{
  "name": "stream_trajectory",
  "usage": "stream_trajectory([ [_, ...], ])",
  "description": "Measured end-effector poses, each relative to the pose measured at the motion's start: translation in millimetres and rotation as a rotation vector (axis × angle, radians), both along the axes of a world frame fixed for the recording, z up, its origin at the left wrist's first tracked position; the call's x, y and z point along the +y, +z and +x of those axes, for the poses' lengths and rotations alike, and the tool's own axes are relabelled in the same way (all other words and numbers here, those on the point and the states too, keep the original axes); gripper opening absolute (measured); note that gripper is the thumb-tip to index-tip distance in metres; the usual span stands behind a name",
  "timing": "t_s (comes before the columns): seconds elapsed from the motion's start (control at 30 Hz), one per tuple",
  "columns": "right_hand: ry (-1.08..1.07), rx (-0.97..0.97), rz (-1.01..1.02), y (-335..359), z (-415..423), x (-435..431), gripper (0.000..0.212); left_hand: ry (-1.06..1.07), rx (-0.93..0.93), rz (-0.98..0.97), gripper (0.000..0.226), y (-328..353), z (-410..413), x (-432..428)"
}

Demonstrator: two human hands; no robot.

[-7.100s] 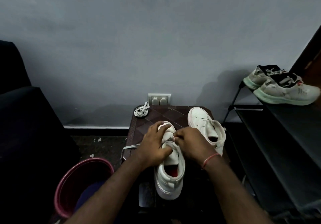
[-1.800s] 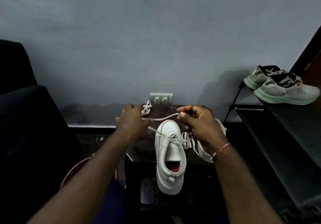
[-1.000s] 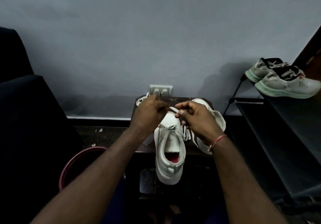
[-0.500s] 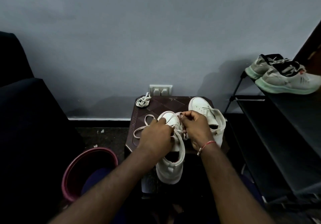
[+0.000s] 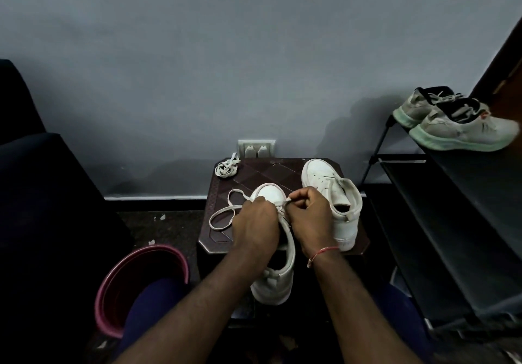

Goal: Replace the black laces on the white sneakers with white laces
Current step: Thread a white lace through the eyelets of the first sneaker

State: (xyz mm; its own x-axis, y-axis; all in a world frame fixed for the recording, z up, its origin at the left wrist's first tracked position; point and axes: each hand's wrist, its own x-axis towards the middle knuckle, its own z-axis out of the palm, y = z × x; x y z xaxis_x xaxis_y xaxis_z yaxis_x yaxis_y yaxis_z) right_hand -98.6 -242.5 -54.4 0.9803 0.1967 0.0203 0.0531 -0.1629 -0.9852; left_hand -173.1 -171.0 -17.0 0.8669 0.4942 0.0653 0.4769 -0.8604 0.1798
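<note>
Dark table [image 5: 254, 174]: white lace [image 5: 284, 201] is pinched by right hand [image 5: 309, 216] above sneaker [image 5: 268, 192]; left hand's [image 5: 254, 222] grasp hidden. Slack should be drawn evenly.

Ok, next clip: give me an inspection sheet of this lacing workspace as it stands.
Surface: small dark table, patterned top.
Job's things: near white sneaker toe away from the person, heel past the near edge; white lace trails from it in loops on the table; second white sneaker to its right; bundled white lace at the far left corner. No black lace seen.
Clutter: nothing seen.
Hands: right hand pinches the lace end; left hand lies over the eyelets, grip hidden.
Cables: nothing seen; wall socket behind the table.
Surroundings: pink bucket left on floor; shoe rack right, holding grey sneakers.
</note>
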Motion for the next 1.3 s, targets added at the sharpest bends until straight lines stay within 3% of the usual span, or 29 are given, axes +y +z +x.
stream_trajectory([
  [0.17, -0.014, -0.022, 0.014, -2, 3, 4, 0.024, 0.027, -0.051, -0.051, 0.024, -9, 2, 4],
  [0.4, -0.005, 0.099, 0.104, -10, 3, -3, 0.025, 0.040, -0.127, -0.108, 0.020, -22, 7, 10],
  [0.7, 0.249, 0.088, -0.194, 10, 20, -5, 0.023, -0.045, -0.096, -0.150, 0.019, -30, 14, 12],
  [1.0, 0.206, 0.079, -0.174, 14, 6, -11, 0.020, 0.075, -0.130, -0.223, 0.022, -20, 12, 5],
  [1.3, 0.311, 0.064, 0.065, 16, -37, -24, 0.066, 0.025, -0.140, -0.299, 0.022, -24, 8, 11],
])
